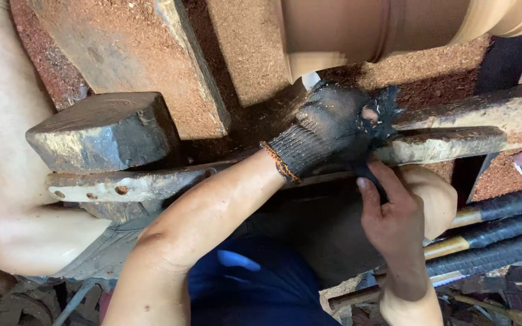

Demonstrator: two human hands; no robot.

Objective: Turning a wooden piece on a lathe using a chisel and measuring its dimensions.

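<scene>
My left hand point(333, 130) wears a frayed black knit glove and is closed over a dark turning tool point(371, 176) where the tool crosses the rusty metal rest bar point(454, 145). My bare right hand point(394, 220) grips the same tool's lower end, just below the bar. The tool's tip is hidden under the glove. Just beyond the gloved hand lies a pale round wooden workpiece point(364, 30); I cannot tell whether the tool touches it.
Reddish sawdust point(255, 54) covers the machine bed. A heavy grey metal block point(104, 130) sits on a rail point(122, 186) at the left. Several tools with black wrapped handles point(496, 235) lie at the right. My bare knees point(7, 241) flank the work.
</scene>
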